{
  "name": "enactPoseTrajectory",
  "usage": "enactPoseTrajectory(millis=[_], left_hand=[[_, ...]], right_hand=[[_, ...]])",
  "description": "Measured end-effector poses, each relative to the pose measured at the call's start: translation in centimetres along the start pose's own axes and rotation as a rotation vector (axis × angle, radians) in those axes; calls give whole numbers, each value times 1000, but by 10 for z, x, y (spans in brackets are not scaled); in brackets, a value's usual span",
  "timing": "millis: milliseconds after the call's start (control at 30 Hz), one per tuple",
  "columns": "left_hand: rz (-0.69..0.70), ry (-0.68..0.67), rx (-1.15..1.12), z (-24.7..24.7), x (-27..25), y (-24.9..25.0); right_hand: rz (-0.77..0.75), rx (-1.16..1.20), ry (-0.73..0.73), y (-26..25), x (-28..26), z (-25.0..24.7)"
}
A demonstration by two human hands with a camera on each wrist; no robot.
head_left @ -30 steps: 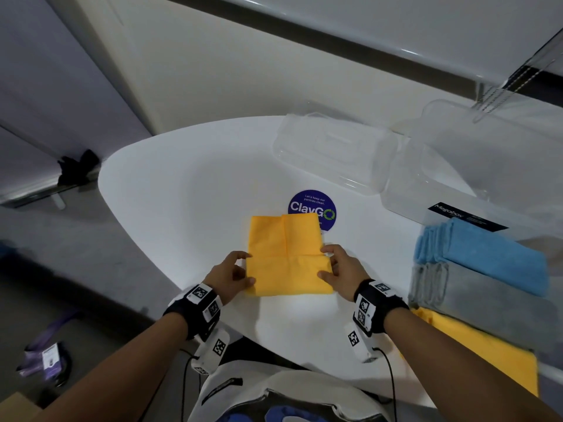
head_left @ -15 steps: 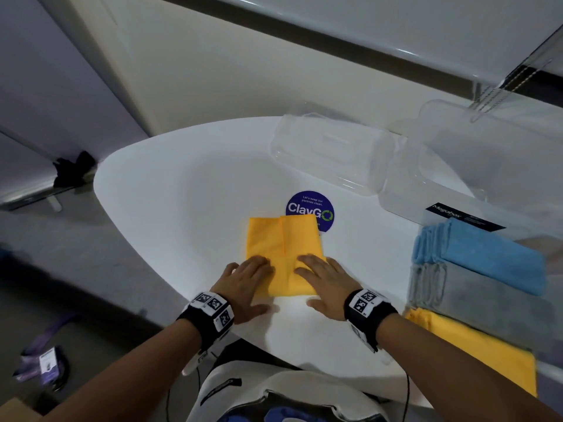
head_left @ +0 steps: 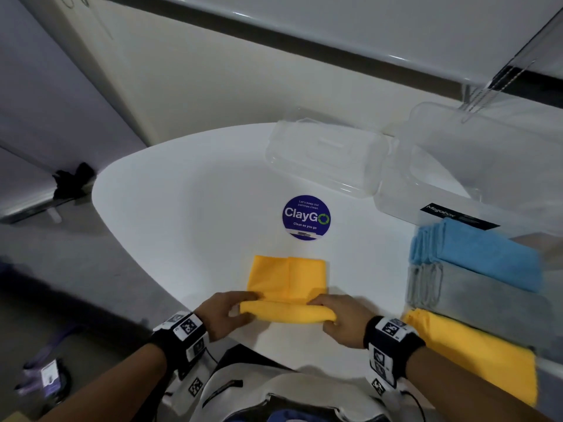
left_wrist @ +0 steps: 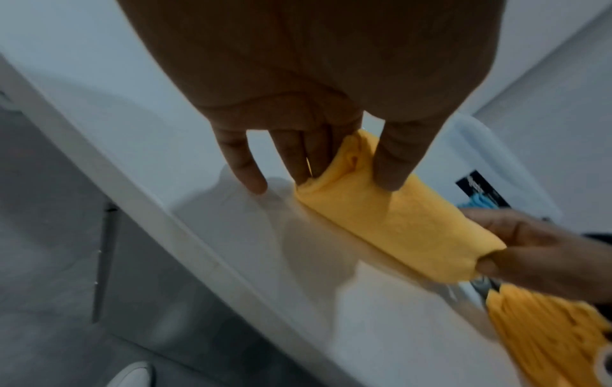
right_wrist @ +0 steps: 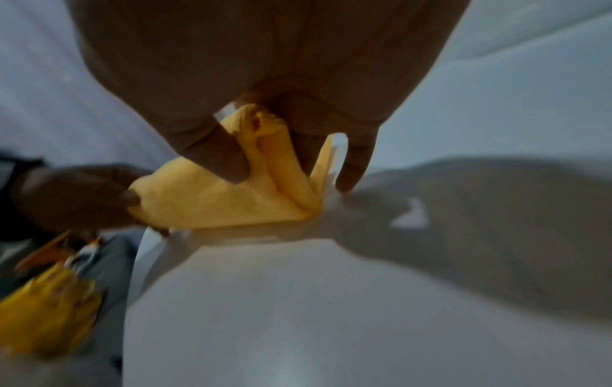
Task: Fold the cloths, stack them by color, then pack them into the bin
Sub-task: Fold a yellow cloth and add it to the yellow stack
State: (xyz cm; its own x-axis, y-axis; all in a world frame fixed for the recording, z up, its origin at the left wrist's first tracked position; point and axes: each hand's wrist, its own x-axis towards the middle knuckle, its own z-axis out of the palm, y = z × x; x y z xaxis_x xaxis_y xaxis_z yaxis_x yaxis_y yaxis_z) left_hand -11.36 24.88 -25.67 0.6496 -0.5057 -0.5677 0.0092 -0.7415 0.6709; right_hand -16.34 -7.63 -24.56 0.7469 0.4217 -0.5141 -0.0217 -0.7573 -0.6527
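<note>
Two hands lift the near edge of a yellow cloth point(head_left: 288, 278) lying on the white table point(head_left: 182, 208), just short of the round ClayGo sticker point(head_left: 306, 217). The left hand point(head_left: 222, 315) pinches the raised fold's left end, the right hand point(head_left: 344, 318) its right end, fingers curled round the fabric. To fold well, both ends should likely travel forward together, landing square on the far edge before pressing flat. Folded blue, grey and yellow stacks point(head_left: 475, 287) wait beside the clear bin point(head_left: 475, 166).
</note>
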Motion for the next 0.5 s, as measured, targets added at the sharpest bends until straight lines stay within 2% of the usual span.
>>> enactPoseTrajectory(millis=[67,200,367,500], left_hand=[[-46,34,-45,-9,10,6],[-102,153,-85,-30,39,22],[-168,188,-36,-39,65,29],[-157,199,16,-38,74,28]], right_hand=[[86,125,65,-1,7,-10],[236,178,162,0,36,-32],[330,216,222,7,57,-40],[319,207,265,9,59,-34]])
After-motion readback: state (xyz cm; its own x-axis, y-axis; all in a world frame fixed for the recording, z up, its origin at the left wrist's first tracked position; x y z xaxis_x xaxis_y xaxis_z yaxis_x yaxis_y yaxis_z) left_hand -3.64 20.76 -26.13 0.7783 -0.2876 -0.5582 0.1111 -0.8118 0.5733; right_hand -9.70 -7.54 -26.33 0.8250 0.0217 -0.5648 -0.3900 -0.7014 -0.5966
